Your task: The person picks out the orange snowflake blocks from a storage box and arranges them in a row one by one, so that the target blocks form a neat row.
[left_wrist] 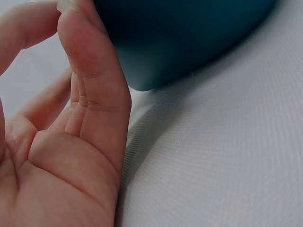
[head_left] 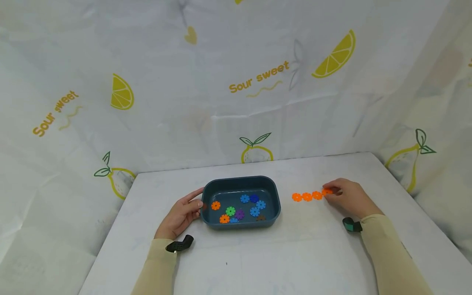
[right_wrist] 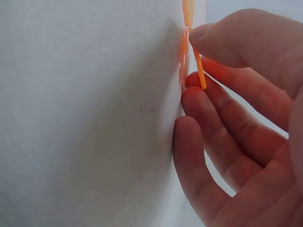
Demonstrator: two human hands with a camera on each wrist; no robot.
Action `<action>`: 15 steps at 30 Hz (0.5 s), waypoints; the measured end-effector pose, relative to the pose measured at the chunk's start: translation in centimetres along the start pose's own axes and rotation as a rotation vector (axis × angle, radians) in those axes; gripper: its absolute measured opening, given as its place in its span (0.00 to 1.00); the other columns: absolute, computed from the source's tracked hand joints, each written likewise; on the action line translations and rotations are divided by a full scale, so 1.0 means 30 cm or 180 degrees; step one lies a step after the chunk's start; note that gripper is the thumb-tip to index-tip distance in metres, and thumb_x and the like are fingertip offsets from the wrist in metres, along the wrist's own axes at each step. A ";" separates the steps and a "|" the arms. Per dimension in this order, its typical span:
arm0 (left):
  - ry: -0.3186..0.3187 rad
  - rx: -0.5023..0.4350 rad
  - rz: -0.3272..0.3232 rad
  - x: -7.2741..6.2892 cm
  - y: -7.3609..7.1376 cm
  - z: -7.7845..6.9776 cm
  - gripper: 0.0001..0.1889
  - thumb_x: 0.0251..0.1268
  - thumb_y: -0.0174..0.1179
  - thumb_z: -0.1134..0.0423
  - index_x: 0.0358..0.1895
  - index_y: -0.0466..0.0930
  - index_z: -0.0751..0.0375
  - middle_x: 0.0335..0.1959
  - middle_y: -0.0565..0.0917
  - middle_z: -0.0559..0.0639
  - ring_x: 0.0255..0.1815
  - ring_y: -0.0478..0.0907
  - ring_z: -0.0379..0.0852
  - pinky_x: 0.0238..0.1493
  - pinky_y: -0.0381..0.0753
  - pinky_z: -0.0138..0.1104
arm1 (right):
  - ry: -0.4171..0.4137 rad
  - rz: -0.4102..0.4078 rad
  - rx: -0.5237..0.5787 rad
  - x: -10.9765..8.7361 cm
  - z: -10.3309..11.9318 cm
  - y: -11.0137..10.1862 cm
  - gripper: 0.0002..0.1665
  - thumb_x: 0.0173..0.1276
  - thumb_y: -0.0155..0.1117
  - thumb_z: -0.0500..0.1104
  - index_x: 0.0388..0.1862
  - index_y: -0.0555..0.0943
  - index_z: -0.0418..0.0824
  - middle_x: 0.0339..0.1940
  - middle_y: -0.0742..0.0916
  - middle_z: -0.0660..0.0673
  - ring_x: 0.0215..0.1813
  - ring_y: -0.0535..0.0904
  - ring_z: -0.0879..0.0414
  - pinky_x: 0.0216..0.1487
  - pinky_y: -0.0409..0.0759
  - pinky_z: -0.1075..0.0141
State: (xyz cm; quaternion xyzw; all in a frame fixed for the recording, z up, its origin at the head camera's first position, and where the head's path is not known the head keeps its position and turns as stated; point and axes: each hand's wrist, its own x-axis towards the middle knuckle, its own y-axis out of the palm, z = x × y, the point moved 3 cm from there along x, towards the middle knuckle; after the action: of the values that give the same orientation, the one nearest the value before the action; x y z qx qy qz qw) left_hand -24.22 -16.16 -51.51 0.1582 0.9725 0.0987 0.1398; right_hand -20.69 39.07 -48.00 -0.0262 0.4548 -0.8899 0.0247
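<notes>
A dark teal plastic tub (head_left: pixel 241 225) stands on the table, and my left hand (head_left: pixel 180 215) grips its left end, thumb at the rim. In the left wrist view, the fingers of my left hand (left_wrist: pixel 78 109) lie against the wall of the tub (left_wrist: pixel 189 42). To the right of the tub is a row of three orange notched discs (head_left: pixel 307 197). At the row's right end my right hand (head_left: pixel 348 197) pinches another orange disc (head_left: pixel 326 191). The right wrist view shows this orange disc (right_wrist: pixel 199 66) tilted on edge between thumb and fingers, close over the white surface.
Inside the tub lie loose notched discs: several blue ones (head_left: pixel 255 211), a green one (head_left: pixel 230 211), a purple one (head_left: pixel 239 214), orange ones (head_left: pixel 215 205) and a brown one (head_left: pixel 260 218). A lemon-print curtain (head_left: pixel 206 135) hangs behind the white table (head_left: pixel 280 262).
</notes>
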 end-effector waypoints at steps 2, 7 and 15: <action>-0.0005 -0.0008 -0.0013 -0.001 0.000 -0.001 0.32 0.79 0.64 0.65 0.83 0.68 0.50 0.39 0.87 0.46 0.35 0.78 0.39 0.40 0.82 0.27 | -0.0001 0.0005 0.0006 0.000 -0.002 -0.001 0.21 0.73 0.74 0.44 0.61 0.87 0.37 0.57 0.88 0.35 0.54 0.84 0.41 0.58 0.85 0.44; -0.0021 -0.0016 -0.0024 -0.003 -0.001 -0.002 0.32 0.79 0.64 0.65 0.82 0.68 0.50 0.38 0.86 0.46 0.35 0.78 0.40 0.41 0.82 0.27 | -0.0013 -0.0023 -0.0049 0.002 -0.006 -0.003 0.20 0.73 0.74 0.45 0.60 0.88 0.39 0.54 0.89 0.38 0.53 0.84 0.45 0.56 0.84 0.50; -0.0009 -0.0004 0.0015 0.001 0.000 -0.005 0.33 0.79 0.64 0.66 0.83 0.67 0.50 0.39 0.87 0.45 0.36 0.79 0.38 0.40 0.82 0.27 | -0.0070 -0.0050 -0.0003 -0.004 0.013 -0.018 0.21 0.75 0.73 0.48 0.62 0.88 0.40 0.55 0.89 0.39 0.54 0.84 0.45 0.53 0.83 0.56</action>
State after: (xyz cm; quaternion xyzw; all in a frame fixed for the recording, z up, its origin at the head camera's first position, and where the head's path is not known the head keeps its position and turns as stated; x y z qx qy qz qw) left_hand -24.29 -16.19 -51.39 0.1605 0.9718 0.0994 0.1410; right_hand -20.56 39.08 -47.35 -0.0396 0.4548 -0.8894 0.0228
